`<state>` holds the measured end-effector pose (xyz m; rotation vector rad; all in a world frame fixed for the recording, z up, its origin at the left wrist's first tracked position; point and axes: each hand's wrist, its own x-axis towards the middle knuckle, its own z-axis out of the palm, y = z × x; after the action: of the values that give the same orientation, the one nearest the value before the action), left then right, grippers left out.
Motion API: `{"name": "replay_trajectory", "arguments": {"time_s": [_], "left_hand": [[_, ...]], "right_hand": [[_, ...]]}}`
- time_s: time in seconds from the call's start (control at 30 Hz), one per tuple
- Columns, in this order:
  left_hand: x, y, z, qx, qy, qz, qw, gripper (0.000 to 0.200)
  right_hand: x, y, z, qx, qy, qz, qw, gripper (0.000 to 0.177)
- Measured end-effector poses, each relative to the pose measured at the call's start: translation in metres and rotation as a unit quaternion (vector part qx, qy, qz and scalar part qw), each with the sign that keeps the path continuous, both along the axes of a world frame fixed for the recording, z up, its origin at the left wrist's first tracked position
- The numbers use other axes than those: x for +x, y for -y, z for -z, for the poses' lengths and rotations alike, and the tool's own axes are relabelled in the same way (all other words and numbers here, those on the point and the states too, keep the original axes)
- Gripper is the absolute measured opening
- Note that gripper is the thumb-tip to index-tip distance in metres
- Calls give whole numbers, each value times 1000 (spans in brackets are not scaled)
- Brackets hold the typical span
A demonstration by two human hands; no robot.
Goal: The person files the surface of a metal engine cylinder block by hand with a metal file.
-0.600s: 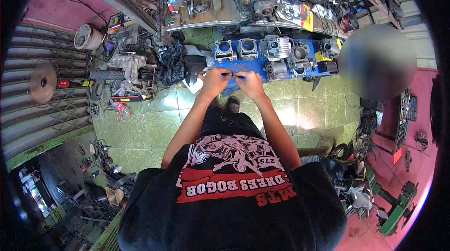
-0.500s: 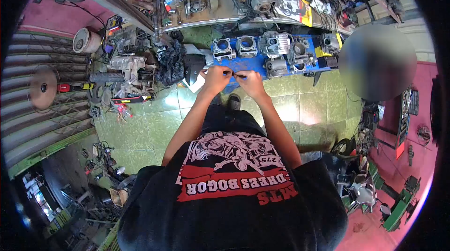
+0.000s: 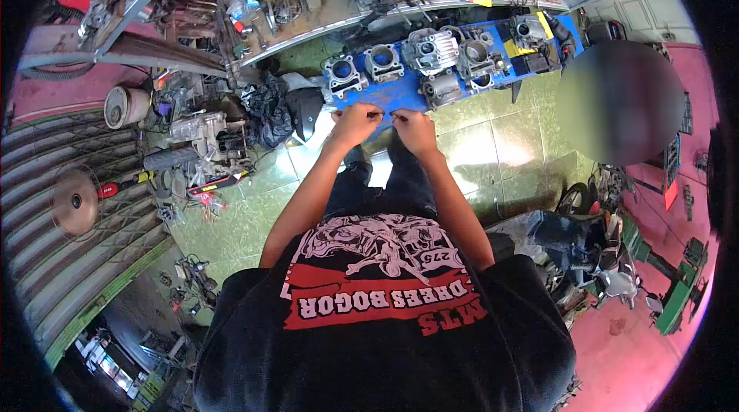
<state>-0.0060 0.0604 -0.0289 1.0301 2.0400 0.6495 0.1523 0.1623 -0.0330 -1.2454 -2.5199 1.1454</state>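
Observation:
My left hand [image 3: 356, 124] is held over the near edge of the blue bench [image 3: 382, 98], its fingertips pinched together. Just to its right, my right hand [image 3: 416, 132] has its fingers curled in a pinch too, a small gap apart from the left. Whatever sits between the fingers is too small to make out. Beyond the hands, two engine cylinder blocks [image 3: 343, 75] stand at the left of the bench. Further right lie a cylinder head [image 3: 433, 51], a cylindrical metal part [image 3: 441, 89] and another engine casting [image 3: 477, 56].
Behind the bench runs a workbench [image 3: 331, 25] crowded with engine parts. A black plastic bag [image 3: 269, 115] and a dark cap [image 3: 305, 109] lie left of my hands. An engine [image 3: 208, 131] sits on the tiled floor [image 3: 265, 173]. A blurred patch covers the right side.
My hands, close together before, are now slightly further apart. The view has turned, so the bench and its parts appear tilted and shifted left, and my legs stand differently.

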Motion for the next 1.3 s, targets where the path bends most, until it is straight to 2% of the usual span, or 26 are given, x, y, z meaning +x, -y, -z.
{"name": "replay_trajectory", "arguments": {"time_s": [0.07,0.17,0.23,0.27,0.33,0.43,0.6,0.63,0.67,0.7,0.8,0.87,0.97,1.07,1.13,1.3], "left_hand": [[13,-20,-7,-28,-47,6,999,24],[26,-53,17,-6,-51,14,999,22],[36,-81,14,17,-55,-2,998,21],[39,-94,13,23,-83,-8,996,21],[46,-121,18,40,-131,-22,990,19],[50,-155,27,71,-143,-17,987,20],[52,-197,47,87,-170,-42,981,34],[53,-202,50,86,-169,-45,981,34],[54,-205,54,80,-176,-49,980,37],[55,-208,55,73,-184,-53,979,40],[63,-213,62,72,-228,-69,968,43],[68,-214,68,78,-258,-79,960,45],[75,-217,77,92,-234,-121,960,50],[84,-217,87,112,-195,-206,952,55],[87,-215,94,115,-189,-219,950,56],[87,-213,102,113,-198,-219,949,61]], "right_hand": [[1,-14,7,25,9,18,999,19],[10,-40,16,42,14,-4,999,20],[11,-61,18,120,-3,-28,992,27],[14,-72,19,127,-13,-34,991,35],[16,-97,20,143,-6,-44,989,36],[20,-134,28,164,-10,-63,984,40],[25,-188,41,199,-1,-122,972,52],[27,-196,45,212,4,-130,969,57],[28,-204,49,227,14,-140,964,73],[28,-212,53,226,13,-143,963,73],[30,-227,63,251,64,-172,950,91],[30,-234,69,262,59,-181,946,91],[28,-244,80,270,39,-184,944,92],[27,-250,82,249,22,-179,952,94],[27,-254,88,241,-5,-170,956,94],[28,-254,98,203,14,-116,972,96]]}}
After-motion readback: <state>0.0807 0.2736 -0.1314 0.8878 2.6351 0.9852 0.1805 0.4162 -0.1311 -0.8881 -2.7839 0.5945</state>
